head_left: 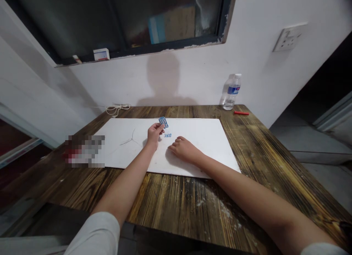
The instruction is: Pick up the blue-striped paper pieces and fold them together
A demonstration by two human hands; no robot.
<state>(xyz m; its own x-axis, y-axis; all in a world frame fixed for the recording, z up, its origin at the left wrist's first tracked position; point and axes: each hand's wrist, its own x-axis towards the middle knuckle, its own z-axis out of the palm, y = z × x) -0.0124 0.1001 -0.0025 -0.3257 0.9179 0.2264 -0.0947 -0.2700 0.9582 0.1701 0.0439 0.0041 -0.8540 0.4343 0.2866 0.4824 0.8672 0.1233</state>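
Note:
My left hand (154, 134) is closed, pinching a small blue-and-white printed piece (163, 122), like a sheet or a few cards, just above the white board (200, 130). Too small to read, its print shows pale bars on blue. Beneath it, a little to the right, a smaller blue-and-white strip (167, 135) lies on the board between my hands. My right hand (184, 149) rests palm down on the board, just right of and nearer than the strip. Its fingers are loosely bent, and nothing shows in them.
The board lies on a dark wooden table (170, 200). Toward the back right stand a water bottle (231, 93) and a red stick-like object (241, 113). A white cable (117, 108) is coiled at back left. Something blurred out (85, 151) covers the board's left edge.

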